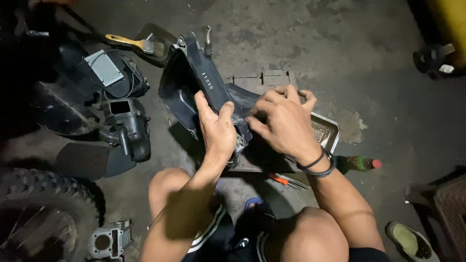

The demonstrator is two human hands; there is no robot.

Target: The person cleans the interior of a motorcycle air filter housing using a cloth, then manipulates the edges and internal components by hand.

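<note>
On the stained concrete floor (301,43), near its middle: one black moulded plastic housing with a curved lip (194,82), propped upright and tilted. Left hand (217,130) wrapped round the housing's lower end, fingers curled, thumb up along the edge. Right hand (284,121) half shut, fingertips bunched and pinching at the same end, just beside the left thumb; what sits in the pinch cannot be told. Two black bands on the right wrist. Behind the right hand, one shallow steel tray (332,130). Towards the floor's left edge, one wooden-handled paintbrush (136,43), one black box-shaped air-filter case (127,127), one knobbly tyre (43,213). Between the knees, one orange-handled screwdriver (284,180). Right of the wrist, one green bottle with a red cap (361,163).
</note>
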